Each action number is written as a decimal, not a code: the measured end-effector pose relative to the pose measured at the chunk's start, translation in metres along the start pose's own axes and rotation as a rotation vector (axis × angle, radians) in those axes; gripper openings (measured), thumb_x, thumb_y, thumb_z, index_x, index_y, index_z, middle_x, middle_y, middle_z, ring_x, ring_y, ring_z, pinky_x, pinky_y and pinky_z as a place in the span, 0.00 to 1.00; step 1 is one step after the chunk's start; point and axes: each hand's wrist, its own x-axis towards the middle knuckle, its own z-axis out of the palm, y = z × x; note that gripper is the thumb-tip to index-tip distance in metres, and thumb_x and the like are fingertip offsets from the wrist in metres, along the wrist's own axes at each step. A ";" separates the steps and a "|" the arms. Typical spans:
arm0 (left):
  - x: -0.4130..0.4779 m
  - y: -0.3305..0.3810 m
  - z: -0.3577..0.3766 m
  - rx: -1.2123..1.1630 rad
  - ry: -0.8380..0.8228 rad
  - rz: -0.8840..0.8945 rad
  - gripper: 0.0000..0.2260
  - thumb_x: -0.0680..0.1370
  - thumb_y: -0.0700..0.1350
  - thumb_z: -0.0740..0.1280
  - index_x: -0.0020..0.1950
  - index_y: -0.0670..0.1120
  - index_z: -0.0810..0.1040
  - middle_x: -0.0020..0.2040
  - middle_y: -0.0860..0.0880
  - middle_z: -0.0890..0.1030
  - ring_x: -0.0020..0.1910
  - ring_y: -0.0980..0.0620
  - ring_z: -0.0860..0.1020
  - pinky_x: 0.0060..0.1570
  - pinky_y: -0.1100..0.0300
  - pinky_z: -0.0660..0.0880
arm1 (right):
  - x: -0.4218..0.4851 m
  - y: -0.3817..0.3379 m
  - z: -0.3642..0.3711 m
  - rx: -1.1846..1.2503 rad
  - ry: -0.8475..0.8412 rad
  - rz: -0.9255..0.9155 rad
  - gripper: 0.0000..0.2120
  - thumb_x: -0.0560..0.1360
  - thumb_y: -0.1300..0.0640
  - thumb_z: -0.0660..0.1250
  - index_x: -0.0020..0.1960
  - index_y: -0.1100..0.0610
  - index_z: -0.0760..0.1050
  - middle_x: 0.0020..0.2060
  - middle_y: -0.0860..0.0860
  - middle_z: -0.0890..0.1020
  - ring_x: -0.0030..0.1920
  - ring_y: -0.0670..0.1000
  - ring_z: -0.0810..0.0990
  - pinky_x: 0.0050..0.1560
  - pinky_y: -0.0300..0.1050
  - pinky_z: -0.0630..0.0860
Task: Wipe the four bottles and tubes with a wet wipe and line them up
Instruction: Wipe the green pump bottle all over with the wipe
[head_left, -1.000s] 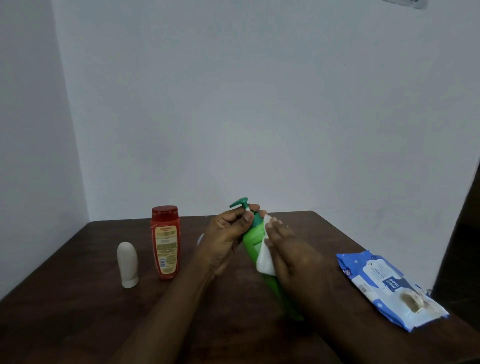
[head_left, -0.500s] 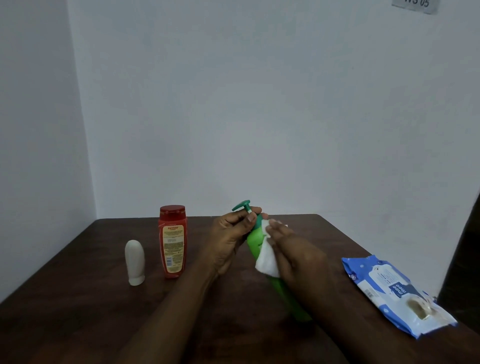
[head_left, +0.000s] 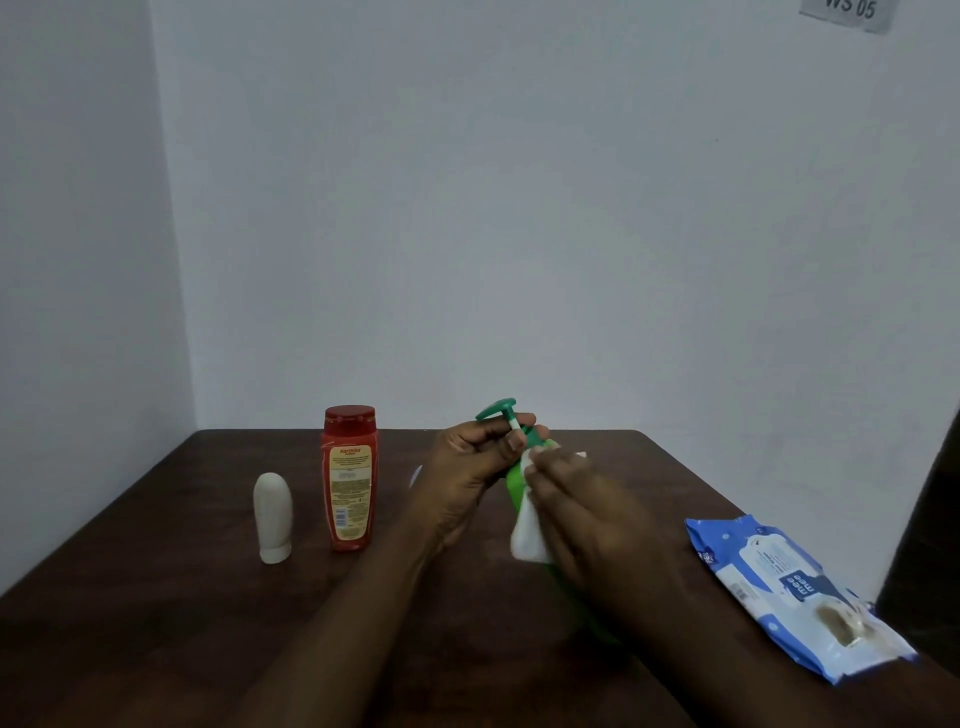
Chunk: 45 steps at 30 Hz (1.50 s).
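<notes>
Wood table (head_left: 156, 623): dark and smooth, so a dropped bottle would likely skid or roll.
Blue wipe pack (head_left: 789, 587): lies flat near the right edge, just beside the right forearm. A backward sweep of that arm could push it off.
Right hand (head_left: 597, 525): fingers straight, not curled, pressing the wipe against the bottle's side.
Wet wipe (head_left: 525, 540): white, bunched between hand and bottle. It seems held by pressure alone, so a long stroke may let it slip out.
Green pump bottle (head_left: 515, 483): tilted in both hands at mid-table, pump end away. Its base is hidden under the forearm, so I cannot tell whether it rests on the table. Damp plastic could slide in the grasp.
Left hand (head_left: 467, 467): fingers curled round the neck below the pump head (head_left: 497, 410) — a stray squeeze there might squirt liquid.
White tube (head_left: 272, 517): upright on a narrow foot, left of the forearms — a brush would topple it.
Red shampoo bottle (head_left: 349, 483): upright, between tube and left hand, and it could fall onto the tube.
</notes>
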 end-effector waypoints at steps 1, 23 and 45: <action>0.000 0.000 0.000 -0.001 -0.001 -0.004 0.12 0.73 0.40 0.73 0.55 0.42 0.88 0.56 0.38 0.87 0.57 0.44 0.85 0.59 0.54 0.82 | -0.002 -0.002 -0.001 -0.043 -0.035 -0.074 0.16 0.78 0.63 0.68 0.64 0.65 0.80 0.66 0.60 0.80 0.69 0.58 0.77 0.70 0.52 0.74; 0.005 -0.008 -0.003 0.056 0.078 0.032 0.14 0.68 0.41 0.77 0.52 0.41 0.87 0.58 0.37 0.86 0.61 0.40 0.83 0.57 0.55 0.82 | -0.009 -0.010 0.005 0.001 0.075 0.172 0.15 0.79 0.62 0.68 0.64 0.65 0.80 0.60 0.61 0.81 0.59 0.57 0.80 0.62 0.47 0.76; 0.006 -0.010 -0.004 0.225 0.115 0.105 0.10 0.71 0.40 0.76 0.52 0.42 0.86 0.47 0.48 0.89 0.49 0.53 0.87 0.50 0.60 0.82 | -0.009 -0.005 0.006 -0.023 0.038 0.101 0.14 0.78 0.62 0.71 0.63 0.63 0.82 0.58 0.58 0.83 0.56 0.55 0.82 0.56 0.46 0.78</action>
